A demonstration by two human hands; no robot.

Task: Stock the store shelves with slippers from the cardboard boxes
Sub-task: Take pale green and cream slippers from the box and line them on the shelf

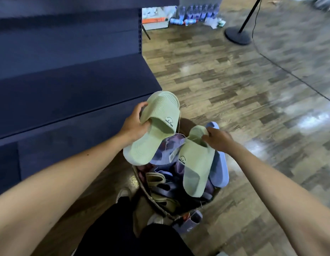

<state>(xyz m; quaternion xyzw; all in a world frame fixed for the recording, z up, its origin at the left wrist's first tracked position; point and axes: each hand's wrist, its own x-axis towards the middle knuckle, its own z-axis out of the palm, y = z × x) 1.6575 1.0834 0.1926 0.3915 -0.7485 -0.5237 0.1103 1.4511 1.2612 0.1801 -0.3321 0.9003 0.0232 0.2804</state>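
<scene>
My left hand [135, 123] grips a pale green slipper [156, 126] by its strap, held up over the cardboard box [142, 180]. My right hand [218, 138] pinches the toe end of a second pale green slipper [196, 163], which hangs down over the box. A thin thread seems to join the two slippers. The box on the floor holds several more slippers, purple [220, 174] and beige [156, 179]. The dark blue store shelves [68, 85] rise in tiers to my left, with nothing on them in view.
My legs in dark trousers [123, 233] stand just behind the box. Wooden floor stretches to the right. A black stand base [238, 35] with a cable sits at the far right. Packs of water bottles [197, 12] and a white box [155, 23] lie at the back.
</scene>
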